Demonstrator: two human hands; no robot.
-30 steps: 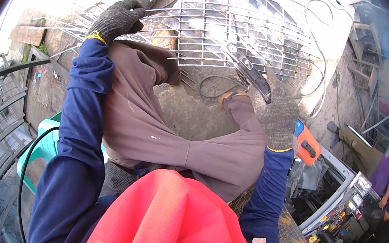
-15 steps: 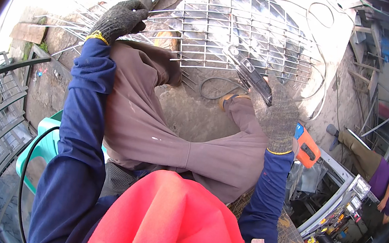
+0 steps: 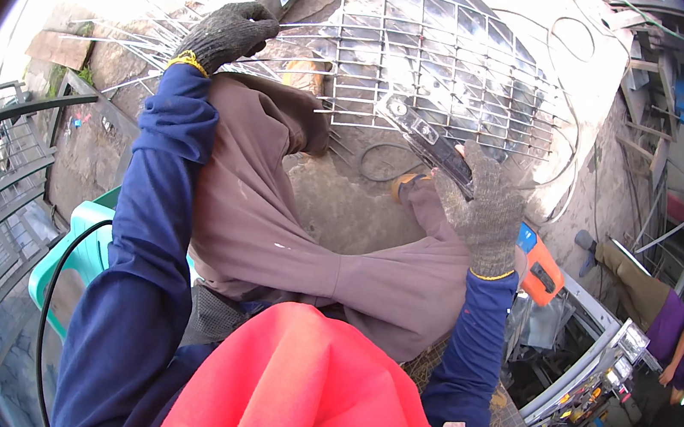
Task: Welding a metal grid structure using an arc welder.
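Note:
My left hand (image 3: pixel 232 33), in a dark knitted glove with a yellow cuff, is at the upper left beyond my left knee. Its fingers are curled around a thin metal rod (image 3: pixel 301 28) that runs toward a welded wire grid (image 3: pixel 421 38). My right hand (image 3: pixel 485 206), in a grey-brown glove, is closed around a long black hand tool (image 3: pixel 437 150) with a pale metallic end; its exact kind is unclear. The tool slants up and left, its far end overlapping the grid's lower edge in view. Whether it touches the grid cannot be told.
Loose metal rods (image 3: pixel 140 40) lie past my left hand. A turquoise plastic chair (image 3: pixel 79 239) and dark metal grilles (image 3: pixel 3 195) stand left. An orange tool (image 3: pixel 540 274) is beside my right wrist. At far right is another person (image 3: pixel 676 331). A cable (image 3: pixel 576 158) loops across the ground.
The grid and my left hand appear slightly farther right in view. The tool's far end has swung a little left and down, while my right hand stays nearly in place.

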